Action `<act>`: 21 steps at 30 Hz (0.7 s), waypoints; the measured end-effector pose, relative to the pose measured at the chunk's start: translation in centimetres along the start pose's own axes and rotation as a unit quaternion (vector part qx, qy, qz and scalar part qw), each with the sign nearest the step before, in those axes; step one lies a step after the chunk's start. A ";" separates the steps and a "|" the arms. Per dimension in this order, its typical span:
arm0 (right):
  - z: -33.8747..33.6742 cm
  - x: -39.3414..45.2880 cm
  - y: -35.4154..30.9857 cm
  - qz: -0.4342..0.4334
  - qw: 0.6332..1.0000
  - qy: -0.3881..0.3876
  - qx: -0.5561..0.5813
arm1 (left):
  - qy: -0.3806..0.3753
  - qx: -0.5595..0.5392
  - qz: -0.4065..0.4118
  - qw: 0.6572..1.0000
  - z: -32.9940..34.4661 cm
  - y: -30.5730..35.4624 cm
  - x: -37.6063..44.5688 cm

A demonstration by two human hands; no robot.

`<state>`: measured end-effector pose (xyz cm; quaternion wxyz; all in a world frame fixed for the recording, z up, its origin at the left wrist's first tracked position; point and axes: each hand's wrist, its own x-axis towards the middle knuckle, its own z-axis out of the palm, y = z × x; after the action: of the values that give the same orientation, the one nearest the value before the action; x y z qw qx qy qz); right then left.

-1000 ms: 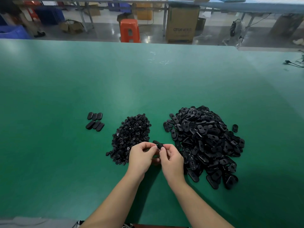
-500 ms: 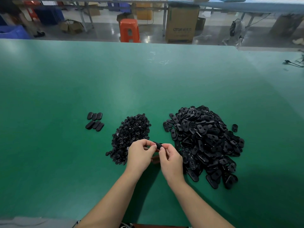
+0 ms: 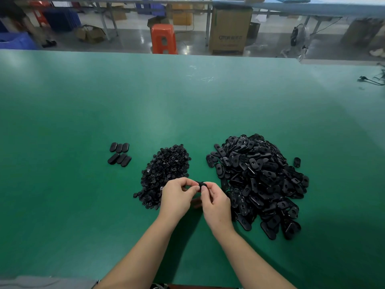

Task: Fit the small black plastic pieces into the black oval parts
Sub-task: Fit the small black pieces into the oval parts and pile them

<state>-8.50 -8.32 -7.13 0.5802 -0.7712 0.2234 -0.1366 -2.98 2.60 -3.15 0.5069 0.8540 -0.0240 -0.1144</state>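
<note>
Nearest, at mid-table: left hand [image 3: 177, 195] and right hand [image 3: 215, 202] drawn together, fingertips meeting over one black oval part [image 3: 200, 184]. Both sets of fingers curled in, pinching that part from either end. Presumably a small black piece trapped under the left thumb and being pressed home, though hidden by the fingers and impossible to confirm.

Risks from here:

- Piece cocked in its seat. Cause: pressing by feel, black on black, with no sight of the socket. Likely result a half-seated fit passing for done.
- Part slipping out of so shallow a pinch. Cause: a smooth, thin edge and thumb force pushing sideways instead of straight down. Landing spot probably the pile of small pieces [image 3: 166, 174] just beyond the left hand, or the heap of oval parts [image 3: 258, 182] just right of the right hand, and then hard to pick out again.
- Forearm or wrist brushing either pile. Cause: both lying close beside the working spot. Scatter across the green table [image 3: 83, 205] likely.

Further off to the left, six finished-looking ovals [image 3: 119, 156] in two short rows, well apart from both piles. Danger there of mixing only if a dropped, unfitted part rolls that way.

Farthest, past the table edge: an orange stool [image 3: 163, 38] and a cardboard box [image 3: 229, 32] on the floor, no bearing on the work.
</note>
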 end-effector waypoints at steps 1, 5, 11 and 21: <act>0.0 0.0 0.0 -0.001 1.000 -0.002 0.000 | 0.000 -0.001 0.000 1.000 0.0 0.0 -0.1; -0.2 0.0 -0.1 0.004 1.000 -0.007 0.001 | 0.002 -0.005 -0.004 1.000 0.1 0.1 -0.2; -0.1 -0.1 -0.1 0.000 1.000 -0.015 0.011 | 0.017 -0.020 -0.013 1.000 0.0 -0.1 0.0; -0.1 -0.1 0.1 0.004 0.999 -0.033 0.033 | -0.004 -0.115 -0.027 0.993 0.0 -0.2 0.1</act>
<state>-8.64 -8.38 -7.20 0.6129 -0.7549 0.2027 -0.1161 -2.93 2.68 -3.29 0.5981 0.7902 0.0101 -0.1333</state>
